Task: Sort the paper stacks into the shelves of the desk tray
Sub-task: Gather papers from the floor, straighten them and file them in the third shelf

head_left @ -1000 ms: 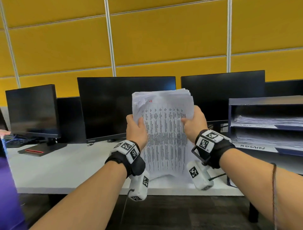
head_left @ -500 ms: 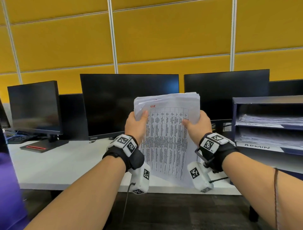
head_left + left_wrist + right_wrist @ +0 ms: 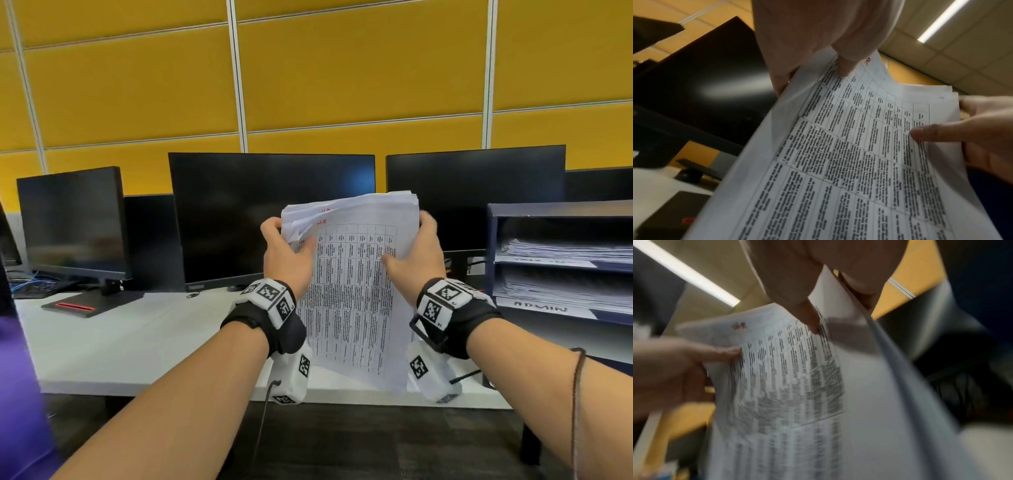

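I hold a paper stack (image 3: 352, 284) upright in the air above the desk's front edge, its printed table facing me and red letters "HR" near the top. My left hand (image 3: 286, 251) grips its upper left edge, thumb on the front page. My right hand (image 3: 412, 253) grips the upper right edge, thumb across the print. The left wrist view shows the paper stack (image 3: 849, 162) with my left hand (image 3: 818, 48) pinching its corner. In the blurred right wrist view my right hand (image 3: 818, 288) pinches the paper stack (image 3: 797, 386). The dark blue desk tray (image 3: 561, 209) stands at the right, papers on two shelves.
Several dark monitors (image 3: 270, 216) line the back of the white desk (image 3: 102, 342) before a yellow panel wall. A label reading ADMIN (image 3: 541, 306) marks a tray shelf. A purple sleeve (image 3: 17, 394) shows at the left edge.
The stack has risen and tilted to the right, and both hands slid up toward its top corners. Its upper left pages have fanned apart under my left thumb.
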`<state>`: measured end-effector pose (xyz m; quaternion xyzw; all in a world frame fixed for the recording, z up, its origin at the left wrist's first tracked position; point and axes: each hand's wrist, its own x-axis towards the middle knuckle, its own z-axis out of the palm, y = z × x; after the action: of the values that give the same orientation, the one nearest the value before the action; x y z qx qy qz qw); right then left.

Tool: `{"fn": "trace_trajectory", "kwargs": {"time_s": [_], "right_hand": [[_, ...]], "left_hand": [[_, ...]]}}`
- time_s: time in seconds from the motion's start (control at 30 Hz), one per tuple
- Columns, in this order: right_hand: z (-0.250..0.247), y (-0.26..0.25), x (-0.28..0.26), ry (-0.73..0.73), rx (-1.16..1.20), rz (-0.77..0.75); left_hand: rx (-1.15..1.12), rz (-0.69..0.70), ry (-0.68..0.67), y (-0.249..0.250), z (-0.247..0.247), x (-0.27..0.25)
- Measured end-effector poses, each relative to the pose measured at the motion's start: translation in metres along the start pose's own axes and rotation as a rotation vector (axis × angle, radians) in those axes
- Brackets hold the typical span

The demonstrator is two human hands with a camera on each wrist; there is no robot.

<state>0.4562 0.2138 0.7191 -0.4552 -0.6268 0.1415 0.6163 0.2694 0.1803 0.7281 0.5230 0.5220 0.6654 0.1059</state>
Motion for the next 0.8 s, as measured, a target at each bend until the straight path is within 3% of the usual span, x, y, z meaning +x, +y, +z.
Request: {"fn": "trace_trajectory", "kwargs": {"time_s": [0.17,0.3,0.5,0.67,0.8], "right_hand": [[-0.008,-0.009,0.005,-0.080,-0.381,-0.239],[-0.012,-0.013,0.011,-0.119,-0.385,-0.150],[-0.017,-0.022,0.015,-0.114,-0.385,-0.181],[-0.018,-0.016,0.014,-0.116,-0.225,-0.152],[-0.020,-0.004,0.008,-0.117,0.150,0.080]], "left_hand": [[0.095,-0.011,-0.043,0.001,0.000,0.005],[0.073,0.004,-0.071,0.001,-0.001,0.006],[-0.007,-0.024,-0.093,0.003,-0.003,0.005],[0.044,-0.082,-0.088,0.006,-0.006,0.011],[-0.010,-0.161,-0.137,-0.003,-0.012,0.014]]}}
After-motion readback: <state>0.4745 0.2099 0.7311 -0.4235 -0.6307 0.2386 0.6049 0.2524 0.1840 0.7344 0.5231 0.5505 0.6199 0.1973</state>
